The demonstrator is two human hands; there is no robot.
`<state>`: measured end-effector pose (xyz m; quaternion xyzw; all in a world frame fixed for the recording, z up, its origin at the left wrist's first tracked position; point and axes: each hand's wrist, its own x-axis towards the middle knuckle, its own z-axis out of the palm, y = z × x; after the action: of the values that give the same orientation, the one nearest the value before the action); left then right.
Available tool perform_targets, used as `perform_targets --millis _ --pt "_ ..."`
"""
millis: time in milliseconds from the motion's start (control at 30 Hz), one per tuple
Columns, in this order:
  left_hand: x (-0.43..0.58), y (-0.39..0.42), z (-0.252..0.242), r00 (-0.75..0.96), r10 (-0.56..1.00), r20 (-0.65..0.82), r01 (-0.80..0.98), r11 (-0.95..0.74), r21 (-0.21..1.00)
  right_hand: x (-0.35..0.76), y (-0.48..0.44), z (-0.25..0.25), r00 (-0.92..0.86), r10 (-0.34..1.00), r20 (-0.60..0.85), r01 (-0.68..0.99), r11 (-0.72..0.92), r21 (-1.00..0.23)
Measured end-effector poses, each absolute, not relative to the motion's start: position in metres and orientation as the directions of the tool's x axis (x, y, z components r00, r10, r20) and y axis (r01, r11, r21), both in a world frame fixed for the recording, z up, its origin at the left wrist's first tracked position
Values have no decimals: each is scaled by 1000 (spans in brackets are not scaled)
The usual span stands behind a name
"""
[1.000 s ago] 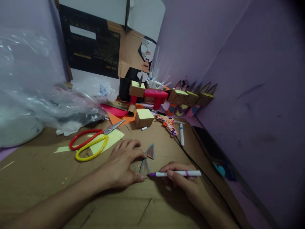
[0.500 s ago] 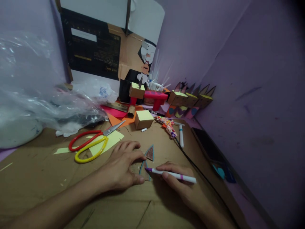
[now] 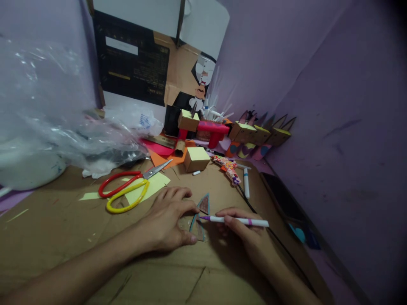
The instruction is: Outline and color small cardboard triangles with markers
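Observation:
On the cardboard work surface lies a small cardboard triangle (image 3: 200,232) with a blue outline and brownish-purple strokes inside. The thumb and forefinger of my left hand (image 3: 170,220) press at its two ends and hold it flat; the other fingers rest bent on the cardboard. My right hand (image 3: 244,231) is closed around a white marker with a purple tip (image 3: 237,221). The tip points left and is at the upper part of the triangle. Just beyond it lies a second triangle (image 3: 205,204), blue-edged and coloured in brownish purple.
Scissors (image 3: 127,190) lie on yellow paper at left. A small box (image 3: 197,159), a marker cap (image 3: 196,173), a patterned glue gun (image 3: 229,169) with a black cord and a blue-banded marker (image 3: 246,183) are beyond my hands. A phone (image 3: 281,197) lies right; plastic bags (image 3: 73,110) bulge left.
The marker tip has moved up along the triangle, and more colour shows lower down on it. My right hand has risen slightly with it. The whole view has shifted a little.

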<state>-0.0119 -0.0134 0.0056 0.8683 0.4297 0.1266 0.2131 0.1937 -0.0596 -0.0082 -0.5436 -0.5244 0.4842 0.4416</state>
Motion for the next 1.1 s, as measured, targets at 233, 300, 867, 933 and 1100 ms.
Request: perform_targets --millis 233,300,867,933,1100 --pt "-12 -14 6 602 798 26 690 -536 486 196 -62 -15 -3 997 -80 142 -79 -987" --pt "-12 -14 5 604 796 36 684 -541 490 194 -62 -12 -15 997 -72 201 -67 -977" --pt "-13 -13 0 600 797 74 673 -553 491 192 -64 -6 -100 994 39 392 76 -917" --pt "-13 -13 0 601 795 78 672 -556 489 193 -65 -6 -158 987 36 397 97 -913" --pt "-14 -14 2 605 793 64 674 -553 490 193 -67 -7 -153 988 0 347 54 -936"
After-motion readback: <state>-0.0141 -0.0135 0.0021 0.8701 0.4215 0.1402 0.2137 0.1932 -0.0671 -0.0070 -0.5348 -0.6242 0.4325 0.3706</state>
